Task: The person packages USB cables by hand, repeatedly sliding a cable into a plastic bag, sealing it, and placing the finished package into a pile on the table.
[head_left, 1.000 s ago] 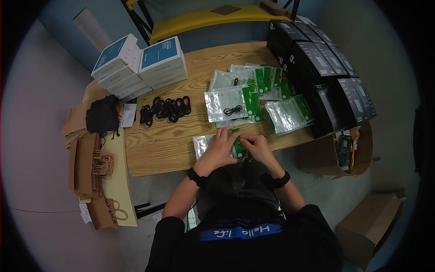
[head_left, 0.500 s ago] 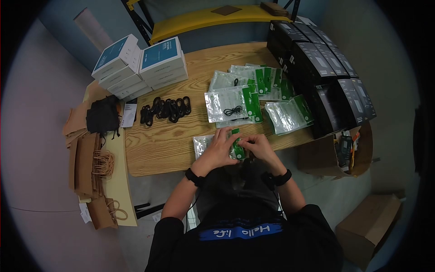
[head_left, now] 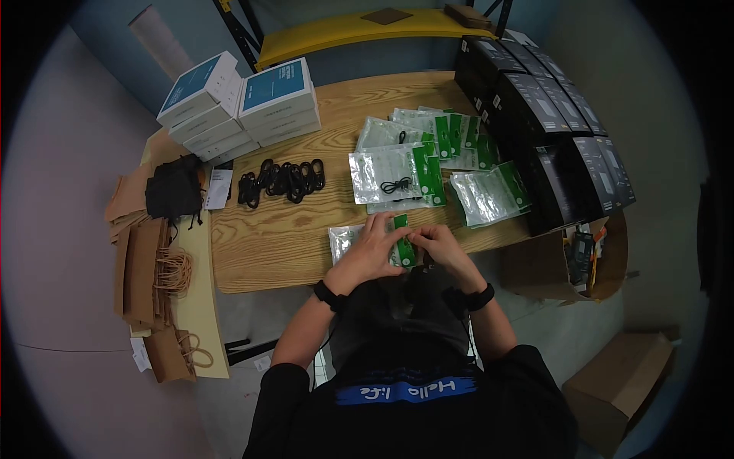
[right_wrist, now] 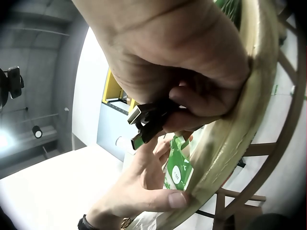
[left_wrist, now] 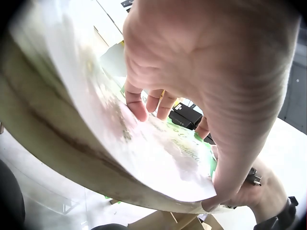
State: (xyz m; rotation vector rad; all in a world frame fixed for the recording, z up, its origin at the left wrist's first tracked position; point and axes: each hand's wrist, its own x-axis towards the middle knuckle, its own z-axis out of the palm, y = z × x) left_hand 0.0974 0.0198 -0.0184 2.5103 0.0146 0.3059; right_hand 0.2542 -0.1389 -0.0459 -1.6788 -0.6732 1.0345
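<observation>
A clear plastic bag (head_left: 344, 243) with a green printed end lies at the table's near edge. My left hand (head_left: 372, 252) spans it, fingertips at its far side and thumb at the near side. In the right wrist view the green end (right_wrist: 177, 167) bows up between that thumb and the fingers. My right hand (head_left: 441, 246) has its fingertips at this green end. Its curled fingers also hold a black USB cable (right_wrist: 156, 117), plugs sticking out past the palm. Most of the cable is hidden in that hand.
More green-ended bags (head_left: 390, 176) lie beyond the hands, one with a black cable on it. Coiled black cables (head_left: 283, 181) sit to the left. White boxes (head_left: 279, 107) are stacked at the back left, black boxes (head_left: 535, 99) at the right. Paper bags (head_left: 141, 268) lie far left.
The head view has shifted slightly. Both hands stay at the same bag, the right fingertips moving only a little at its green end.
</observation>
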